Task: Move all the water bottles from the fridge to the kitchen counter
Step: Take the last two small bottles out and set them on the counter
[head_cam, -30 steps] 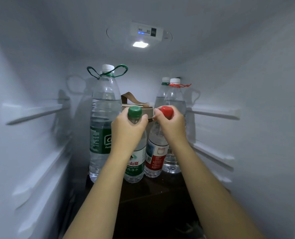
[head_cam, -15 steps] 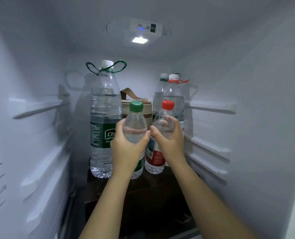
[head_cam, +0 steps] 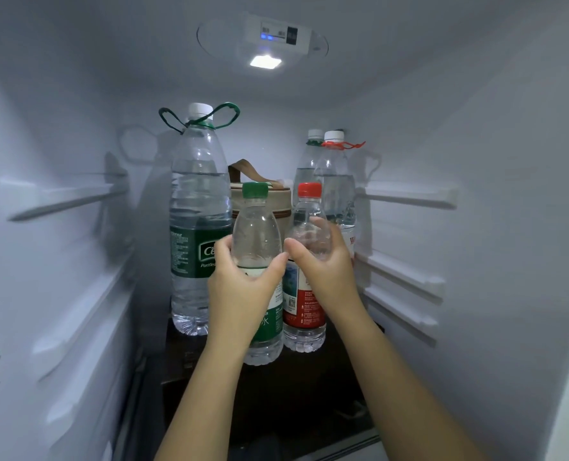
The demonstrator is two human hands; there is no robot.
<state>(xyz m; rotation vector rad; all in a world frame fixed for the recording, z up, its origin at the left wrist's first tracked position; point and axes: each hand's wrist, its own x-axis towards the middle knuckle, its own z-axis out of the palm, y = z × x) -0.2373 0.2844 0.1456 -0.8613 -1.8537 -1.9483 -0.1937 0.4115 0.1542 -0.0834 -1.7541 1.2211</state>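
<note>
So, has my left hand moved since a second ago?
Yes. The left hand slid down from the green cap onto the bottle, now lower against the tan bag.

- Large water bottle point(head_cam: 198, 211): the green label reads "Cé", with the rest hidden. Below it is "Purifie", also cut off. The fine print beside it is too small to read.
- Green-capped bottle point(head_cam: 256, 234): the character "水" on its label.
- Red-capped bottle point(head_cam: 304, 314): a QR code, with illegible print.
- Fridge control panel point(head_cam: 278, 33): the display is blurred.
</note>
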